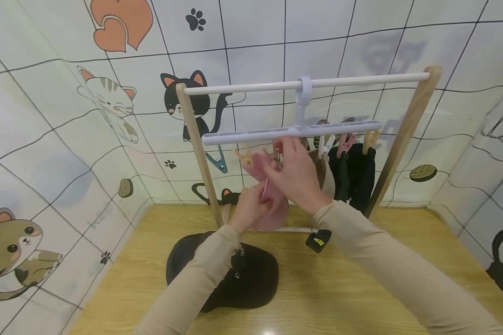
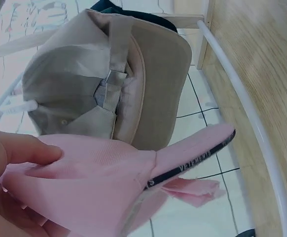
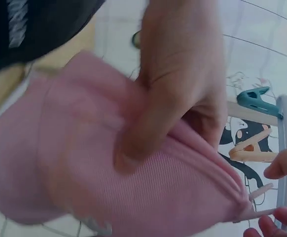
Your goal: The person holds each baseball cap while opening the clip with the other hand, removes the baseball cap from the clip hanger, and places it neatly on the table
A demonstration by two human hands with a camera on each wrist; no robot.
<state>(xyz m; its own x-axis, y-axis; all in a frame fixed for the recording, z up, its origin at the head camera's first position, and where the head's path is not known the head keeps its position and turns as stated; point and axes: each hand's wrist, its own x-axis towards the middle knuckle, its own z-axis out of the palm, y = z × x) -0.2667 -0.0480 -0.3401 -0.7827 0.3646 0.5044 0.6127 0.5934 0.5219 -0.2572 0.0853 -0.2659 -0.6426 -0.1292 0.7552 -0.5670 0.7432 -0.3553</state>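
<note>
A pink cap (image 1: pixel 272 209) with a dark lettered strip along its brim hangs below the pale hanger (image 1: pixel 255 135). My left hand (image 1: pixel 251 207) grips its fabric, thumb on one side and fingers curled behind. At the cap's upper edge, a pale pink clothespin (image 3: pixel 261 213) bites the fabric. Around that clothespin my right hand (image 1: pixel 297 170) reaches, its fingertips (image 3: pixel 284 216) at one leg and its thumb apart from the other. A peach clothespin (image 3: pixel 253 148) and a teal clothespin (image 1: pixel 218 160) hang bare to the left.
Right of the pink cap hang a beige cap (image 2: pixel 74 74) and dark caps (image 1: pixel 358 179) on white, pink and orange clothespins. The hanger hooks over a white rod (image 1: pixel 369 80) between wooden posts. A black cap (image 1: pixel 251 279) lies on the wooden table (image 1: pixel 339 293), below my left forearm.
</note>
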